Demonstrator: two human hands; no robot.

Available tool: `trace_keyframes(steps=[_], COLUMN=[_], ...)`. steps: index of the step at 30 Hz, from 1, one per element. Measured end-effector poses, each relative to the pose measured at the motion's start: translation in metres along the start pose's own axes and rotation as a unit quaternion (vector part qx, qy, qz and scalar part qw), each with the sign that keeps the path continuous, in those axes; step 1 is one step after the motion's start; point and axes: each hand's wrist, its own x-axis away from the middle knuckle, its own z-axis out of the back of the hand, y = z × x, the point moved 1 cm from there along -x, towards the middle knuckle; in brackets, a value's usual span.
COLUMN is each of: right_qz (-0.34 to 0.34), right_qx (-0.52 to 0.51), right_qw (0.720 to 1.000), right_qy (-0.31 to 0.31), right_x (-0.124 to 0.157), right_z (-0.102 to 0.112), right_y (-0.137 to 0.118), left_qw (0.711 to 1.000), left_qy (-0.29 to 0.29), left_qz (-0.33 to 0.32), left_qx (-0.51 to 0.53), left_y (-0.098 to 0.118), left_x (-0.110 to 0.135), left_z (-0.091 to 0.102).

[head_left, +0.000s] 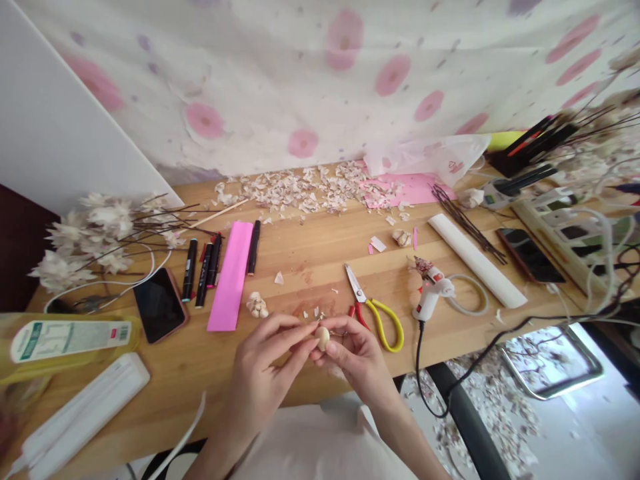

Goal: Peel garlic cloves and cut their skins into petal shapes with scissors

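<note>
Near the table's front edge, my left hand (277,357) and my right hand (354,347) meet fingertip to fingertip. Both pinch a small cream-coloured oval piece, like a nut shell (323,339), between them. Just beyond my left fingers sits a small cream rosette of shell-like petals (257,305). To the right of my right hand lie scissors (377,313) with red and yellow handles, their blades pointing away. A few loose pale bits (315,312) are scattered beyond my fingertips.
A white glue gun (429,293) stands right of the scissors, its black cord trailing over the edge. Pale shell pieces (300,190) are heaped at the back. Pink crepe paper (231,277), markers (203,277) and a phone (160,305) lie left; a white paper roll (477,260) lies right.
</note>
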Motion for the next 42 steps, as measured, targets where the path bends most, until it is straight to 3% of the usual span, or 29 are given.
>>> trace_keyframes(steps=[12,22,42], right_qz=[-0.011,0.030,0.081], right_qx=[0.027,0.041,0.076], right_qw=[1.000,0.998,0.994], right_qy=[0.005,0.023,0.013], right_x=[0.000,0.000,0.001], right_z=[-0.009,-0.018,-0.023], right_y=[-0.007,-0.008,-0.008], left_qw=[1.000,0.995,0.991], left_qy=[0.003,-0.023,-0.033], left_qz=[0.019,0.082,0.098], left_qx=[0.010,0.045,0.082], left_y=[0.001,-0.002,-0.007], left_x=[0.000,0.004,0.009], left_z=[0.001,0.007,0.012])
